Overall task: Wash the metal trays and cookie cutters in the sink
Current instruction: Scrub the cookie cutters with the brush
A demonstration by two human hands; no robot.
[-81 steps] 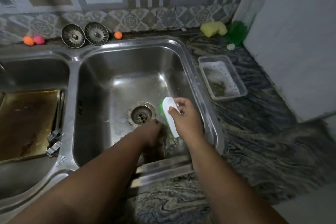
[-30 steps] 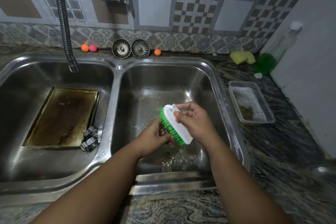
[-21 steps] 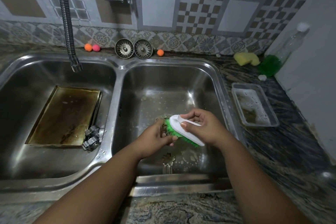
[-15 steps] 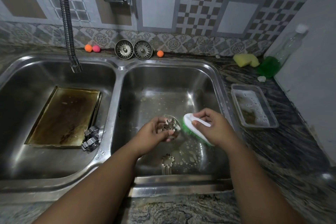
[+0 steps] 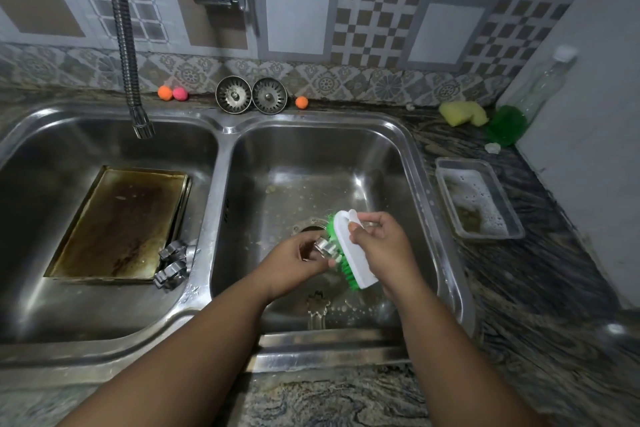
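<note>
Over the right sink basin [image 5: 388, 156], my left hand [image 5: 294, 262] is shut on a small metal cookie cutter [image 5: 323, 248]. My right hand [image 5: 382, 241] grips a white scrub brush [image 5: 353, 250], and its green bristles press against the cutter. A flower-shaped cookie cutter [image 5: 317, 303] lies on the basin floor below my hands. In the left basin [image 5: 41, 149], a stained metal tray [image 5: 121, 224] leans at a tilt. Two or three more cutters [image 5: 173, 262] sit at its right corner.
A flexible faucet hose [image 5: 124, 38] hangs over the left basin. Two sink strainers [image 5: 251, 94] and small coloured balls stand on the back ledge. On the right counter are a soapy plastic container [image 5: 479, 198], a yellow sponge [image 5: 462, 113], a green scrubber [image 5: 505, 120] and a clear bottle [image 5: 547, 80].
The brush swung away to the right of the cutter half a second ago. It is back against the cutter now, tilted upright. My left hand has stayed in place.
</note>
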